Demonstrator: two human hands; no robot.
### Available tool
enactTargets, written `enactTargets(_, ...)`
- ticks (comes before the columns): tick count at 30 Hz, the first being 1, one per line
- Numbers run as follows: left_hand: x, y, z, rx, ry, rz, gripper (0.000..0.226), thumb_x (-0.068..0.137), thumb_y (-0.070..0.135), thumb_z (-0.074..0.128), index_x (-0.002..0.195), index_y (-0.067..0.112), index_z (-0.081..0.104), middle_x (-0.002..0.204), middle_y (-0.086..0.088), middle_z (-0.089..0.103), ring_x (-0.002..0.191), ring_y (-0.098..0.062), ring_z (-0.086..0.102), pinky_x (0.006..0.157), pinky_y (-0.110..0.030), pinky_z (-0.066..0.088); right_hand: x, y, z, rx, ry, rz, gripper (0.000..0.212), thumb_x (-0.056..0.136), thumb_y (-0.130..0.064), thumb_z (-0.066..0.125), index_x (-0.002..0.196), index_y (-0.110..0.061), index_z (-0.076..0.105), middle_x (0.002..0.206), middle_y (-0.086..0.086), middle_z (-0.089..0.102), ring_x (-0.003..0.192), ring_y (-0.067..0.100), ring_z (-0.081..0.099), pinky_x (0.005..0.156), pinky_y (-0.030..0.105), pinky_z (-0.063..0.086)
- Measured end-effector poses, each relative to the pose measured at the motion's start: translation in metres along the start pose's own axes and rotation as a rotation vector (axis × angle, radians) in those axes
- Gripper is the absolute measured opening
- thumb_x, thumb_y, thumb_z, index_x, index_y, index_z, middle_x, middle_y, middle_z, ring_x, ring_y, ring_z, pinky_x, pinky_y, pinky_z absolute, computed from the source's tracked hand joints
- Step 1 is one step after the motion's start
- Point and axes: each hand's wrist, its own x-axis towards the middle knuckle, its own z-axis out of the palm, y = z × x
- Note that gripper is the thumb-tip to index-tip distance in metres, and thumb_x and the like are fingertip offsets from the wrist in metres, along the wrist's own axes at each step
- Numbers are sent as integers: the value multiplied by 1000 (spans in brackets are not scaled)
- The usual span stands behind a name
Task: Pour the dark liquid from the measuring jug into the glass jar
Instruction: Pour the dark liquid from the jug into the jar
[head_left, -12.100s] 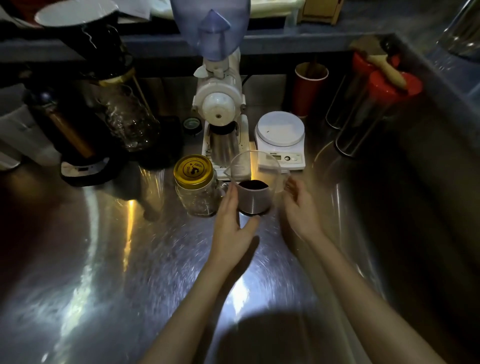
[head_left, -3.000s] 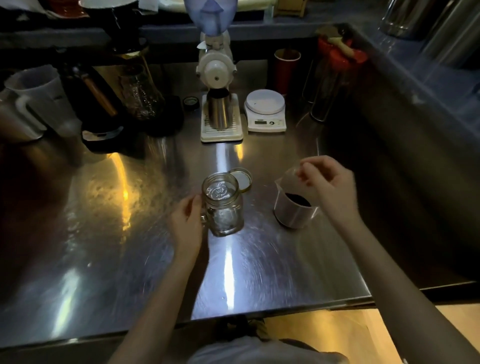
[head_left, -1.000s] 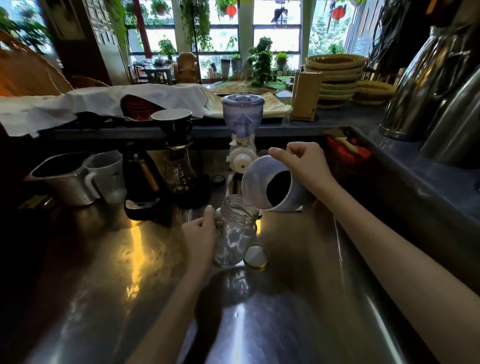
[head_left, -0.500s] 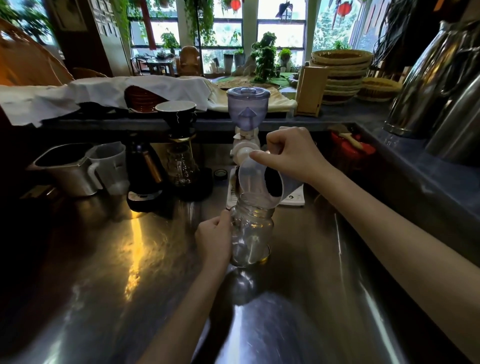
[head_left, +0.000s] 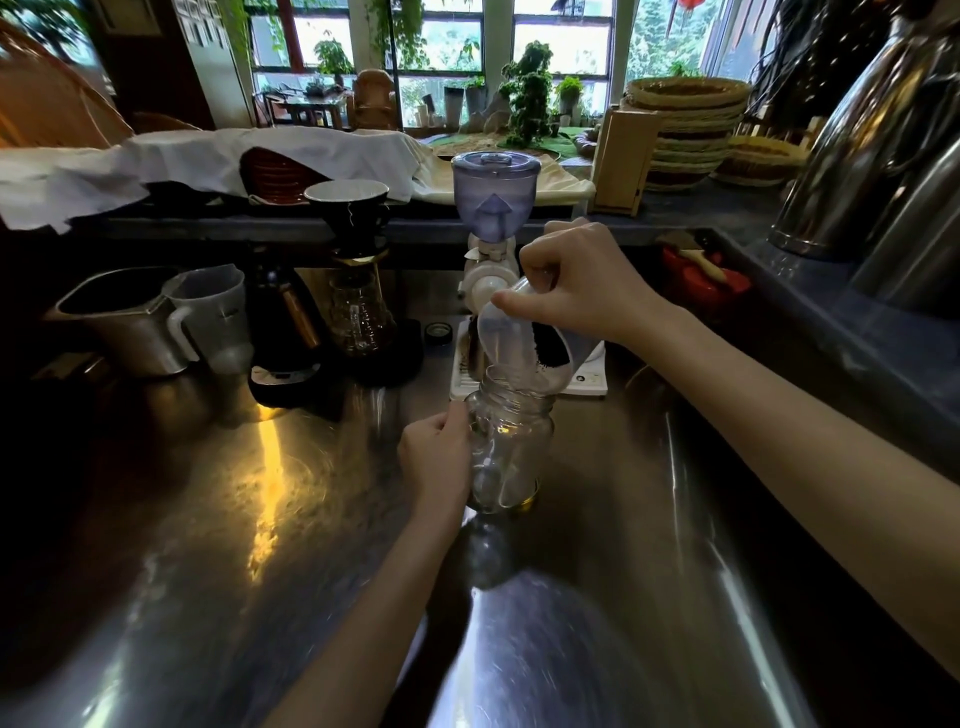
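Two hands in play, both loaded. Right hand (head_left: 582, 283) is wrapped over the top of the measuring jug (head_left: 524, 343), fingers curled round its rim and wall, jug tipped steeply so its lip sits right over the mouth of the glass jar (head_left: 506, 452). Left hand (head_left: 436, 460) is curled round the jar's left side at the handle, holding it upright on the steel counter (head_left: 597, 597).

Dark liquid (head_left: 548, 349) sits pooled in the jug's lower side, looks granular from here, can't confirm. Jar body reads clear, no visible fill yet; any stream at the lip is too blurred to call.

Step, my read: pour is just starting, jug at angle but contents mostly not transferred.

Next move needs: more tilt from the right wrist, slowly, lip kept inside the jar mouth. Jar mouth is narrower than the jug opening, so spill over the jar shoulder is the risk. Left hand should keep the jar pinned.

Gold lid (head_left: 529, 500) peeks out at the jar's base, right side, touching or just behind, can't tell which. Grinder (head_left: 493, 228) and white scale (head_left: 589, 376) sit just behind the pour
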Motion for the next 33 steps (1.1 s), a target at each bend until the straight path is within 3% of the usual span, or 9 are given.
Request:
enactTargets(11,-1,-2,5,-19,4,-19,46,82,17,51,38,16,37,42,-2,29,42,-15,25,48,-27,20,1,-1,1,-29,-31,-63,53,71,-31,67,46,-31,20,45,-14,25,50,-1,26,65,12,23)
enactTargets(17,-3,-1,7,-36,14,-44,47,83,17,51,37,17,37,41,1,30,39,-11,24,46,-26,20,1,-2,1,-18,-42,-75,42,70,-30,66,48,-17,33,46,-15,24,50,-2,25,64,14,24)
enactTargets(33,-3,0,9,-57,14,-74,45,82,15,50,39,17,36,45,-2,29,45,-15,25,49,-28,19,2,-7,0,-32,-53,-118,40,70,-34,63,48,-17,34,46,-16,23,49,-3,26,62,19,26)
